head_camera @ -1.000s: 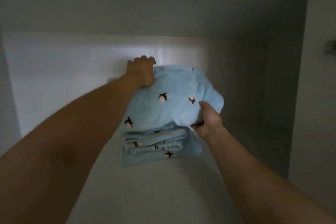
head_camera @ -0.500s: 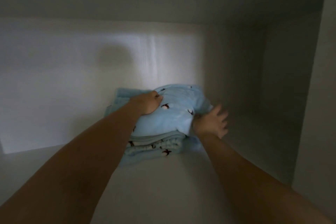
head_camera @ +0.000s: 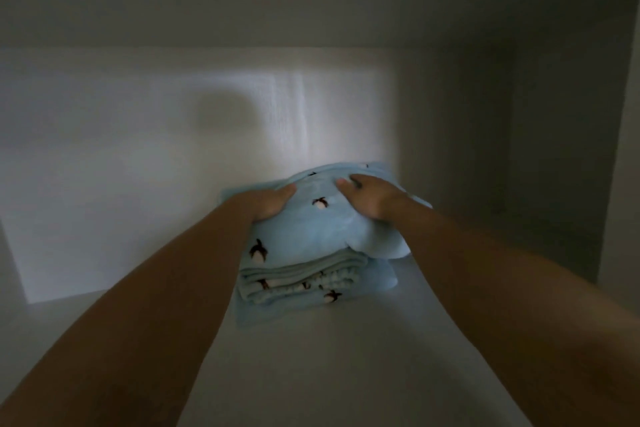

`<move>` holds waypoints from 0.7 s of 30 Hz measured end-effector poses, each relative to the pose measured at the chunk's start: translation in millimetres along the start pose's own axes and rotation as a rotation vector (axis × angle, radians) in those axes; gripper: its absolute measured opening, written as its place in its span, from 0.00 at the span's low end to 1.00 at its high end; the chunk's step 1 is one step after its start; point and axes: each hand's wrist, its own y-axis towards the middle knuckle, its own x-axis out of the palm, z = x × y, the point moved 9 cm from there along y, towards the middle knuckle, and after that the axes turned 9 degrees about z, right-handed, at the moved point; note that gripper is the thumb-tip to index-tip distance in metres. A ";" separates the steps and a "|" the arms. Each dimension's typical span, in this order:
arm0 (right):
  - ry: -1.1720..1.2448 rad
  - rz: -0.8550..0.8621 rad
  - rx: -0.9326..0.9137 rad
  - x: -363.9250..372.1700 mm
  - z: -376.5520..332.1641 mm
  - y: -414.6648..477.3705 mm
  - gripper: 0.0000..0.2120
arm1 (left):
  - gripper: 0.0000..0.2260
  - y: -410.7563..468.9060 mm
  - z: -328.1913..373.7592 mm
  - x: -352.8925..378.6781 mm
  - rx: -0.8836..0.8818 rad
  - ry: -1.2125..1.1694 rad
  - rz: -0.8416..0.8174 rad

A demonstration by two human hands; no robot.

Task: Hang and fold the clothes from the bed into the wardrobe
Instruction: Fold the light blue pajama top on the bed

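As both forearms (head_camera: pixel 156 305) reach in over the front edge of the wardrobe shelf (head_camera: pixel 311 374), the step in hand looks like stowing: a folded piece is being settled onto a pile, not hung. Past the bare front of the shelf lies the lower garment (head_camera: pixel 301 282), pale blue fleece with small dark-and-white motifs, its stacked folds facing the front edge. On it sits the top garment (head_camera: pixel 322 222), same fabric, plumper and less square, its right side bulging past the pile's right edge. The left hand (head_camera: pixel 272 203) rests palm-down on its upper left side. Only the thumb (head_camera: pixel 290 189) shows, so I cannot tell whether that hand is clenched into the fleece or lies flat. The right hand (head_camera: pixel 375 199) lies on the crown, fingers (head_camera: pixel 346 182) stretched out and released, pressing rather than grasping. The pile stands toward the shelf's back edge, near the dim back wall (head_camera: pixel 138 184); whether it touches is unclear. Judging by the bulge, the next move calls for flattening and squaring the top piece over the one beneath, then lifting both hands away without dragging fleece forward.
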 end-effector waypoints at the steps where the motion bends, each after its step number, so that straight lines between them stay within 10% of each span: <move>1: 0.029 -0.036 0.029 6.0 5.7 4.8 0.37 | 0.43 -0.7 -3.8 2.0 -0.022 -0.018 0.000; 11: 0.181 -0.133 0.106 39.8 30.6 3.4 0.37 | 0.42 -4.1 -18.0 21.6 -0.054 -0.178 0.029; 17: -0.041 0.028 0.023 -13.0 8.6 -10.4 0.31 | 0.30 -43.7 27.0 -44.0 0.160 0.308 0.482; 21: -0.029 0.036 -0.015 -43.5 -12.9 -36.0 0.25 | 0.25 -74.5 58.7 -56.4 0.278 0.271 0.449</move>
